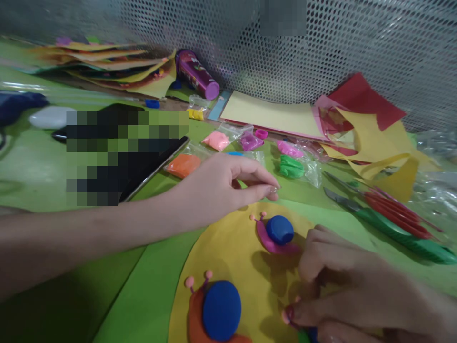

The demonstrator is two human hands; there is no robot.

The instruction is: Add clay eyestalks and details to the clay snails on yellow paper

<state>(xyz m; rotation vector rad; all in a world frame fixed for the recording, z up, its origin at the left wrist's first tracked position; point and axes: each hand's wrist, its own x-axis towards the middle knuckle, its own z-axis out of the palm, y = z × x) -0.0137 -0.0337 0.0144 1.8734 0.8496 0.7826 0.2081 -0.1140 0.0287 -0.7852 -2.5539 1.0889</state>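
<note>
My left hand (228, 186) reaches in from the left, thumb and forefinger pinched together just above the top edge of a yellow paper sheet (232, 247); whether something tiny sits between the fingertips is unclear. On the sheet lie a pink clay snail with a blue shell (276, 233) and a larger orange snail with a blue shell (216, 309). My right hand (350, 290), at the lower right, presses its curled fingers on a small pink and blue clay piece (291, 317) at the sheet's bottom edge, mostly hidden by the fingers.
Small bags of orange (183, 165), pink (216, 140), purple (250, 141) and green clay (291, 166) lie behind the sheet. Scissors and red modelling tools (389, 214) lie right. Coloured papers (367, 128), a purple tube (198, 74) and a dark tablet (143, 164) sit on the green table.
</note>
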